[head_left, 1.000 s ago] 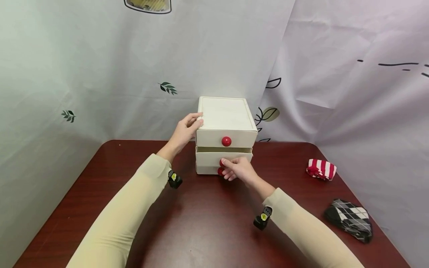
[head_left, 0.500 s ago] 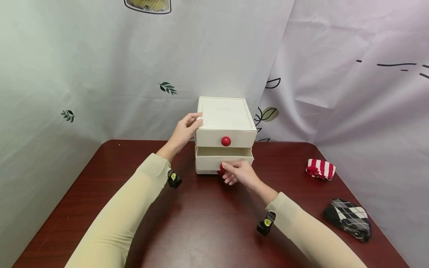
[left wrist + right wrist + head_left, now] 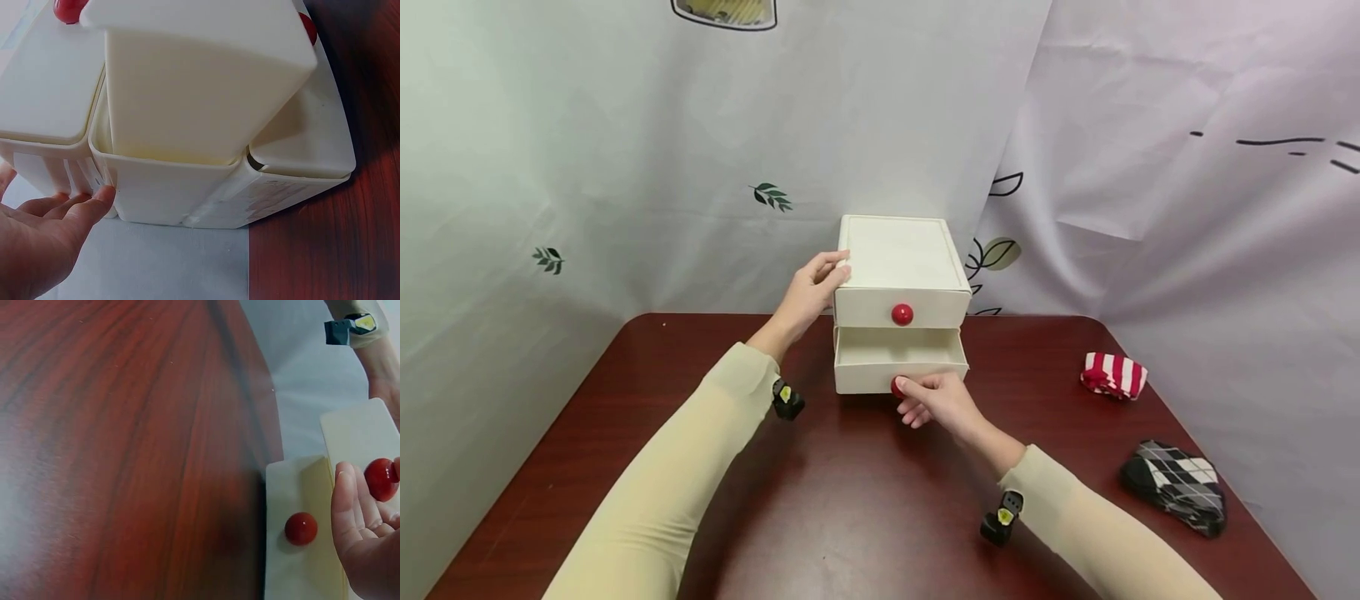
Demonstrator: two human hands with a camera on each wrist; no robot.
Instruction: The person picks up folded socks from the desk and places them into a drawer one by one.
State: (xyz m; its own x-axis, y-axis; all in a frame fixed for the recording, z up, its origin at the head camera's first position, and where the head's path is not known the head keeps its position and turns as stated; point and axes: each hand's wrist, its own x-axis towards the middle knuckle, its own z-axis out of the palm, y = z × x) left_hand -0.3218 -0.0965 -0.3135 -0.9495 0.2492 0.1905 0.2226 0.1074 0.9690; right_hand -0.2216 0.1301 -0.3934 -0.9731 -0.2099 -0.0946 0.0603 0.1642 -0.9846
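A white drawer unit (image 3: 901, 254) with three stacked drawers and red knobs stands at the back of the table. Its middle drawer (image 3: 865, 379) is pulled out, and the part of its inside that shows is bare. My right hand (image 3: 942, 404) pinches that drawer's red knob (image 3: 379, 480) between thumb and fingers. Against the unit's left side, up by the top edge, rests my left hand (image 3: 811, 287) with its fingers extended (image 3: 47, 234). The top drawer (image 3: 865, 308) is closed. In the head view the pulled drawer hides the bottom drawer, whose knob (image 3: 301, 529) shows in the right wrist view.
On the right of the dark red wooden table (image 3: 850, 517) lie a folded red-and-white striped sock (image 3: 1114, 375) and a folded black, grey and white argyle sock (image 3: 1176, 487). A pale printed cloth (image 3: 700, 167) hangs behind the table and at its sides.
My right hand has drawn the middle drawer forward from slightly ajar to well out, uncovering more of its inside. The left hand stays at the unit's side.
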